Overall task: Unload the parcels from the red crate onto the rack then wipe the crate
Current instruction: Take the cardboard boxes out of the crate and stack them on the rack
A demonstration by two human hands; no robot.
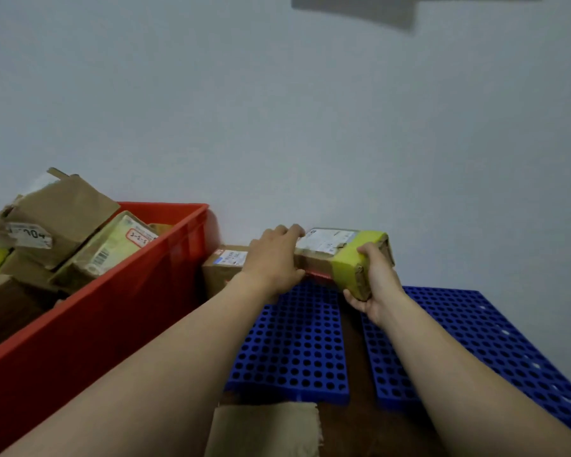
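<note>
- The right hand (374,285) cups the right end of a parcel (327,255), thumb on top and fingers wrapped beneath.
- The left hand (274,258) lies over the parcel's left end, fingers curled over its far top edge; both hands have firm hold of it.
- The parcel is to the right of the crate (112,308), at the back of the rack (297,341) near the wall (277,110). Whether its base touches the rack yet is hard to tell.
- The step in hand looks like setting this parcel down on the rack, early in the unloading.
- The next move likely calls for lowering it flat, letting go, then reaching left into the crate.
- The parcel is a brown cardboard box, creased, with a band of yellow tape round its right end and a white label on top.
- A second parcel (225,262), plain cardboard with a label, sits on the rack between the held one and the crate.
- The rack is hard blue plastic in panels, pierced all over with round holes.
- The crate is smooth red plastic with straight walls, and holds several parcels (112,249), some crumpled, some taped yellow.
- A tan sheet (264,427) with a frayed edge lies just right of the crate, nearest the person.
</note>
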